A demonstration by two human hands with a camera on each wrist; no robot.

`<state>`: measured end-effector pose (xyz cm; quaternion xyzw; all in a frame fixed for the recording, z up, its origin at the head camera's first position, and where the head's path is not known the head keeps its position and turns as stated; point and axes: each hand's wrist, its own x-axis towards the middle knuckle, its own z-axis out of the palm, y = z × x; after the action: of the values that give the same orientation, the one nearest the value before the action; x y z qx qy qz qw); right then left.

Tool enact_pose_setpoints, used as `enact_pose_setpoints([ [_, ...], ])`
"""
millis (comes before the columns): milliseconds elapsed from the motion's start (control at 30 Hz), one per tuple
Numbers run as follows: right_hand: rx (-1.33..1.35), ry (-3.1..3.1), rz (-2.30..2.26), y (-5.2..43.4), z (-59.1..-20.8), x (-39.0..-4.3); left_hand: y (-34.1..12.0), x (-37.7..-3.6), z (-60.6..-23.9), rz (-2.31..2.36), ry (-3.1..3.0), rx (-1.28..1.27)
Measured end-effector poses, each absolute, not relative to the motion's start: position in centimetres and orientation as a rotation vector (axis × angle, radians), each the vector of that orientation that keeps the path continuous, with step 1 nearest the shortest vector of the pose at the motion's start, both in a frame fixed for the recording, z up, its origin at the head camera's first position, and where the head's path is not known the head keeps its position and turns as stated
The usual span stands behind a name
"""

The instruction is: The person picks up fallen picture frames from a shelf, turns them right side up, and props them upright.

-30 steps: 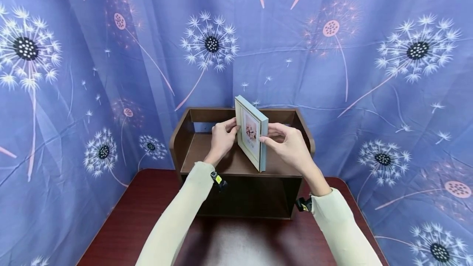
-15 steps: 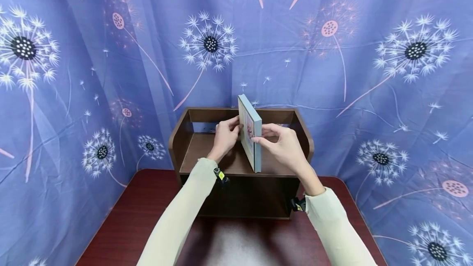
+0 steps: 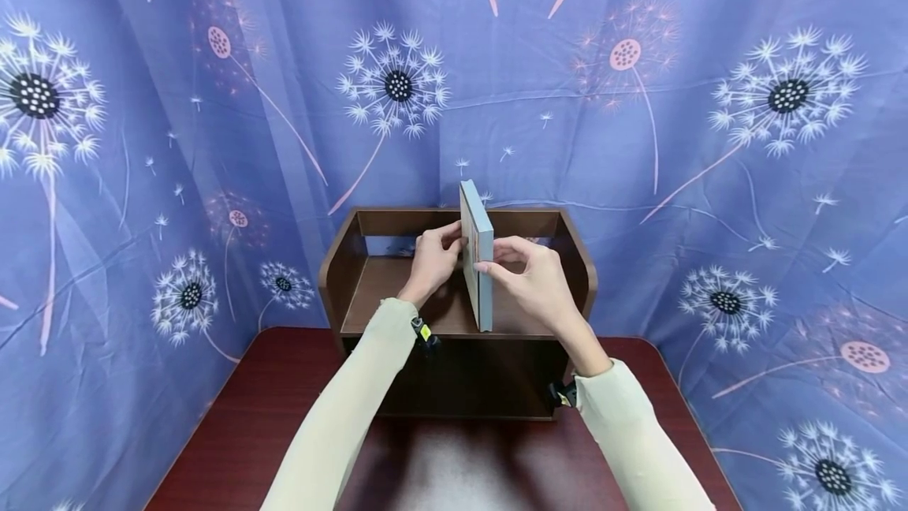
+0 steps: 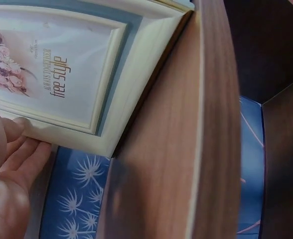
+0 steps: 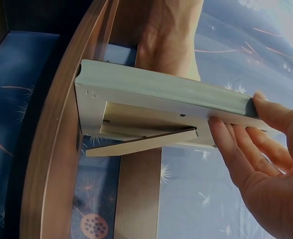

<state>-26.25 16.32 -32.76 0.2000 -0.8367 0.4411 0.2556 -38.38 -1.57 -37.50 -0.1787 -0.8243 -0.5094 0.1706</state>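
Note:
A picture frame [image 3: 478,259] stands upright and nearly edge-on on the top shelf of a brown wooden rack [image 3: 390,290]. In the left wrist view, its cream and blue front [image 4: 121,74] shows a flower print with "free style" lettering. My left hand [image 3: 431,262] pinches its far side edge between thumb and fingers. With thumb and fingertips, my right hand [image 3: 535,274] grips the near side edge. Seen from the right wrist, the frame's back has a support leg [image 5: 141,143] swung out from it.
The rack stands on a dark red table [image 3: 269,408]. Raised sides [image 3: 578,262] and a back rail [image 3: 397,221] border its top shelf, with an open compartment [image 3: 461,377] below. A blue curtain [image 3: 532,46] printed with dandelions hangs behind and at both sides.
The picture frame has turned from showing its front at an angle to almost edge-on. My right hand has shifted left with the near edge; both hands keep their grip.

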Motion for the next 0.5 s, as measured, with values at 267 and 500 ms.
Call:
enact_pose_setpoints([
  [267,0.552,-2.267,1.217,16.1,-32.9,-26.2,-2.5,-37.8,-36.5,-1.349,-2.389,-0.537],
  [500,0.540,-2.271,1.187,16.1,-32.9,-26.1,-4.1,-35.3,-33.6,-1.250,-2.341,-0.603],
])
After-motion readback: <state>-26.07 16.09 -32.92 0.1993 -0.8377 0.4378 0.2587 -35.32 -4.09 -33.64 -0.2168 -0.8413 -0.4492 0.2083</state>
